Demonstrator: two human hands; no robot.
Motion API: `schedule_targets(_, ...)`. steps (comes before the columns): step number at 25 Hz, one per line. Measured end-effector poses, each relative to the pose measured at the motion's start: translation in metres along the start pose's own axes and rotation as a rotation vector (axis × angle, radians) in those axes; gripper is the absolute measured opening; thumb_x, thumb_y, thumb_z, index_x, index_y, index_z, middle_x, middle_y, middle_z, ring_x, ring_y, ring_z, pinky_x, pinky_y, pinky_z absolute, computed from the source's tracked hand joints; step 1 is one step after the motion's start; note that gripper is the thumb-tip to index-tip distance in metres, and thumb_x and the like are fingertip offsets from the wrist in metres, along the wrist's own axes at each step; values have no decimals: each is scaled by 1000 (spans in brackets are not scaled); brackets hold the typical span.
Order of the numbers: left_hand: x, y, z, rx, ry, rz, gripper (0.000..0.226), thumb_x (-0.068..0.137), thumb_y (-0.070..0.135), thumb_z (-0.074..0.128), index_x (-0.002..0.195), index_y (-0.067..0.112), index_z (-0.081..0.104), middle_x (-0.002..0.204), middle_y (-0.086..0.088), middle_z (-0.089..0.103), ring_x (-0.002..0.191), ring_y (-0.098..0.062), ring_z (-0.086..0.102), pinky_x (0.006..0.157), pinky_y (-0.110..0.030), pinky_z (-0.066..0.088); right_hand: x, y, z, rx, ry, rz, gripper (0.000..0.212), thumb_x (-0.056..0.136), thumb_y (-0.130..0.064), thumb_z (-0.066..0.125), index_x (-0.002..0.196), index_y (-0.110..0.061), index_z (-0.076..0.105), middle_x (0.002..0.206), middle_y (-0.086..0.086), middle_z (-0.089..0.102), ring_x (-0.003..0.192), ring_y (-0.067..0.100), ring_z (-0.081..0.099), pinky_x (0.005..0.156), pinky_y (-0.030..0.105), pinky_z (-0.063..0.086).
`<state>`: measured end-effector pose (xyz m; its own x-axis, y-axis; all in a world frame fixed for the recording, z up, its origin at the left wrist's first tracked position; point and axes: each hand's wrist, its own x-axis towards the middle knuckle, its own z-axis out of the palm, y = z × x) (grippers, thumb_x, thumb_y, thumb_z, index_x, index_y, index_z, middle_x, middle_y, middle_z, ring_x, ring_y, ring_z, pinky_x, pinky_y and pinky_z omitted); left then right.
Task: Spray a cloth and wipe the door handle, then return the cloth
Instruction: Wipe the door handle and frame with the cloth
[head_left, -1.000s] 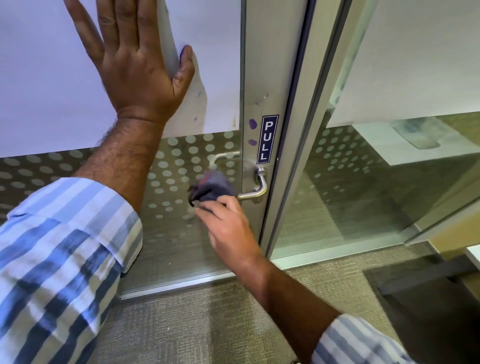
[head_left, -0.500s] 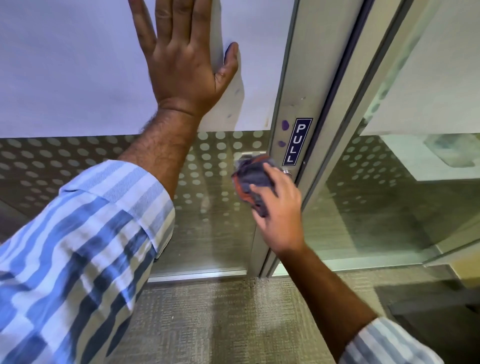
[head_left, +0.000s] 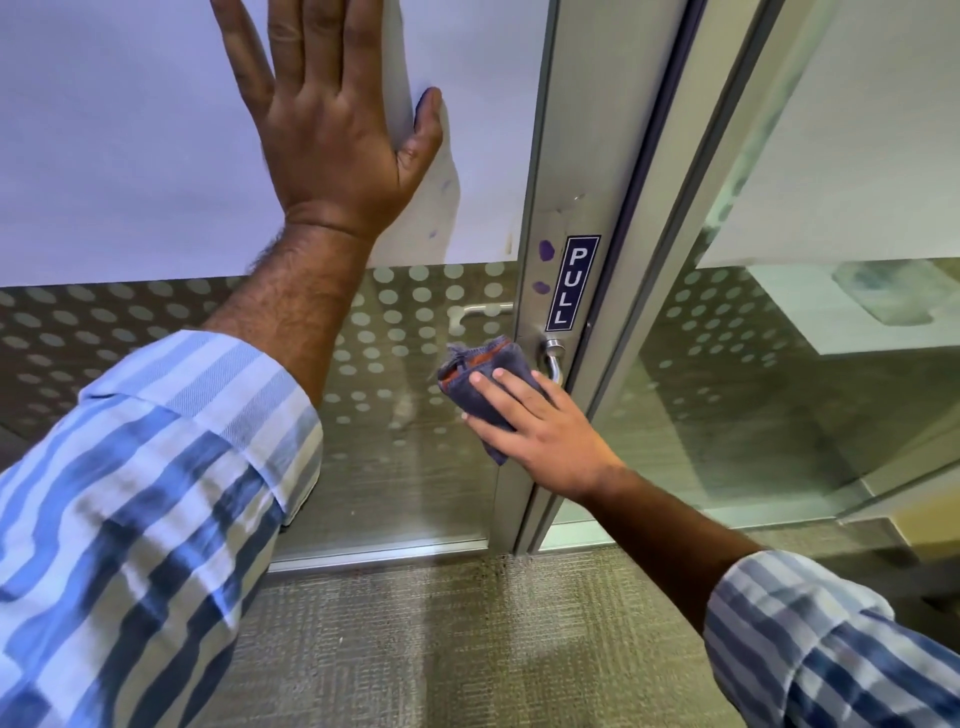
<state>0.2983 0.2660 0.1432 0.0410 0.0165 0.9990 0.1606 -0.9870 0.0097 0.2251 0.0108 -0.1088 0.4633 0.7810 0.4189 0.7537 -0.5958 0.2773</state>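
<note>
My right hand (head_left: 540, 431) presses a folded grey cloth (head_left: 480, 371) with an orange edge over the lever of the metal door handle (head_left: 554, 358). Only the handle's round base and its bend show beside the cloth; the lever itself is hidden under cloth and fingers. My left hand (head_left: 332, 124) lies flat with fingers spread on the frosted white upper part of the glass door (head_left: 130, 156), holding nothing. No spray bottle is in view.
A blue PULL sticker (head_left: 570, 283) sits on the aluminium door frame (head_left: 566, 130) just above the handle. The lower door glass (head_left: 415, 332) has a dotted pattern. A fixed glass panel (head_left: 779, 364) stands to the right. Beige carpet (head_left: 467, 649) covers the floor.
My right hand has slid the cloth along the handle from its free end toward the frame and now covers the lever. My left hand has stayed flat on the door.
</note>
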Motion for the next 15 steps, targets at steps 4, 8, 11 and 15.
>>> schedule_targets(4, -2, -2, 5, 10, 46, 1, 72, 100, 66, 56, 148, 13, 60, 149, -17, 65, 137, -45, 59, 114, -58, 39, -26, 31, -1, 46, 92, 21, 33, 95, -25, 75, 126, -35, 68, 171, 9, 40, 156, 31, 38, 124, 56, 31)
schedule_targets(8, -3, -3, 9, 3, 47, -3, 73, 98, 66, 58, 150, 14, 57, 151, -16, 63, 139, -42, 54, 113, -65, 41, -54, 66, -9, 61, 110, 152, 12, 94, -21, 80, 105, -22, 77, 152, 16, 61, 133, 38, 61, 112, 53, 46)
schedule_targets(11, -5, -3, 11, -23, 43, -5, 73, 99, 66, 58, 151, 15, 57, 153, -16, 62, 140, -42, 53, 114, -64, 38, -78, 62, -18, 229, 30, 382, 18, 84, -9, 85, 101, -15, 80, 138, 20, 66, 120, 42, 64, 98, 52, 53)
schedule_targets(15, -4, -4, 13, -14, 70, 13, 73, 99, 66, 57, 150, 15, 57, 151, -16, 64, 138, -44, 57, 115, -55, 32, -92, 7, -28, 1000, 212, 946, 27, 93, -12, 70, 115, -26, 76, 137, 12, 62, 118, 29, 64, 99, 35, 55)
